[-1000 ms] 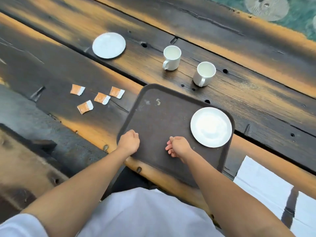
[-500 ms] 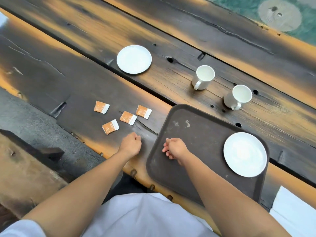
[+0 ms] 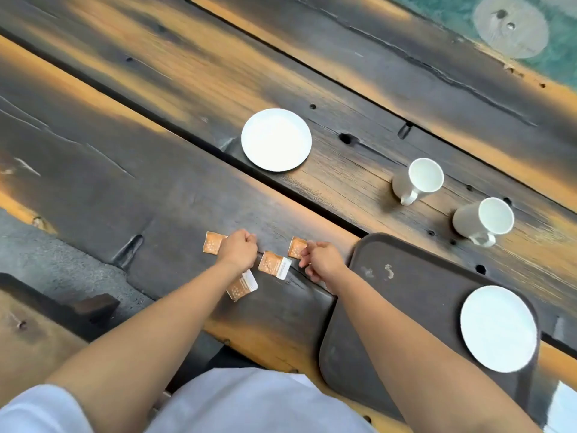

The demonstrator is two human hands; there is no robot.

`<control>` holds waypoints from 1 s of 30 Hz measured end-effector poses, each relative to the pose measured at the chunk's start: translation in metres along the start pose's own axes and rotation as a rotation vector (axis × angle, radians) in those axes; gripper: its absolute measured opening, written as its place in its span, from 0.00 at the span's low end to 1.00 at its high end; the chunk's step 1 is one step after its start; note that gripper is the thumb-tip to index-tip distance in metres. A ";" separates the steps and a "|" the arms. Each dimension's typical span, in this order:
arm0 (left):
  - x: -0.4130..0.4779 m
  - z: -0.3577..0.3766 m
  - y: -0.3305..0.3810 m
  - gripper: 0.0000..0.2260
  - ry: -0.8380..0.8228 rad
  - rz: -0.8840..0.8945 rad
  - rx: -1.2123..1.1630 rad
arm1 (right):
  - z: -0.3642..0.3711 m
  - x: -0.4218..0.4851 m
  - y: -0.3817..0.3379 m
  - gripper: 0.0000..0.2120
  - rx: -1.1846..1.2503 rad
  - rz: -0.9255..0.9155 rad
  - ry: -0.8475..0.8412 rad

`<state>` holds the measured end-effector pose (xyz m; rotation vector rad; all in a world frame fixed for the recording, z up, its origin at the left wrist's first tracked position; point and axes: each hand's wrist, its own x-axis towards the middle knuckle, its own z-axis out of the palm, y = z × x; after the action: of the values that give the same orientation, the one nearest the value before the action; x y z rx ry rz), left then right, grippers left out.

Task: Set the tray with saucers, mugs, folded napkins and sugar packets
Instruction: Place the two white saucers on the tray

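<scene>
A dark brown tray [image 3: 406,292] lies at the table's near edge on the right and holds one white saucer [image 3: 498,328]. A second saucer [image 3: 276,139] sits on the bare wood further back. Two white mugs [image 3: 420,179] [image 3: 485,218] stand upright beyond the tray. Several orange sugar packets [image 3: 274,264] lie left of the tray. My left hand [image 3: 238,249] is a closed fist among them, covering the edge of the leftmost packet [image 3: 212,242]. My right hand [image 3: 321,260] curls its fingertips onto the right end of the packet nearest the tray [image 3: 296,246].
The table is made of rough dark planks with gaps and holes [image 3: 345,139]. A white napkin [image 3: 562,407] shows at the bottom right corner. A bench [image 3: 37,332] and grey floor lie at the lower left.
Both hands have left the tray and moved left and forward onto the sugar packets. The camera has swung left, so the tray now sits at the right.
</scene>
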<state>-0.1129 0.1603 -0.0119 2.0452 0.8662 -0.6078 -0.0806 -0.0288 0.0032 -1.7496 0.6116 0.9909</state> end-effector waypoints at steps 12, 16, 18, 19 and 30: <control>0.084 -0.028 0.045 0.14 -0.048 -0.030 -0.065 | 0.028 0.050 -0.081 0.17 0.060 0.001 0.007; 0.112 -0.031 0.062 0.15 -0.028 -0.049 -0.125 | 0.030 0.074 -0.102 0.19 0.085 0.005 0.029; 0.124 -0.032 0.069 0.18 -0.012 -0.063 -0.157 | 0.029 0.085 -0.109 0.20 0.092 0.004 0.038; 0.129 -0.033 0.072 0.19 -0.006 -0.070 -0.170 | 0.028 0.090 -0.112 0.20 0.099 0.007 0.043; 0.170 -0.039 0.092 0.23 0.068 -0.054 -0.228 | 0.027 0.128 -0.139 0.22 0.153 0.007 0.063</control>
<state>0.0711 0.2139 -0.0589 1.8501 0.9864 -0.4485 0.0864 0.0540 -0.0379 -1.6487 0.7149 0.8731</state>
